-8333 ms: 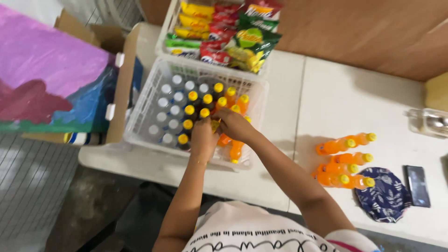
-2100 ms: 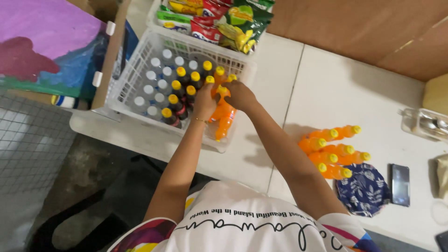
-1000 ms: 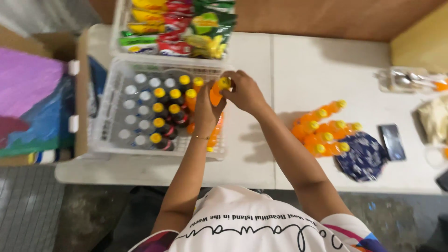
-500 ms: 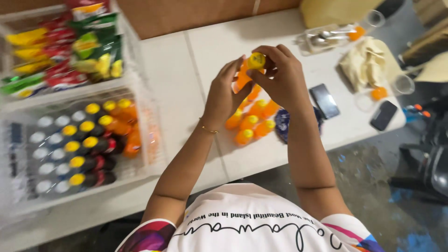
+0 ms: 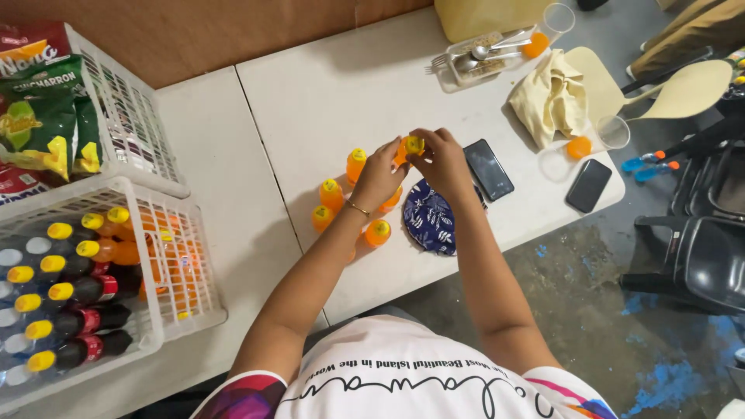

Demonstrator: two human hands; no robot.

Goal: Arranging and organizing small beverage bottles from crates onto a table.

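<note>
Near the middle of the frame, the left hand [image 5: 379, 175] and the right hand [image 5: 444, 159] meet over the white table [image 5: 326, 93], fingers of both curled around one orange bottle with a yellow cap [image 5: 409, 147]. Just below and left of the hands stand more orange bottles [image 5: 332, 194], beside a blue patterned pouch [image 5: 431, 221]. A black phone [image 5: 489, 169] lies right of the right hand, and a white basket of bottles [image 5: 167, 271] sits at lower left.

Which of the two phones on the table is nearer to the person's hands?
The phone lying just beside the right hand; the other phone lies farther, near the table's edge.
</note>
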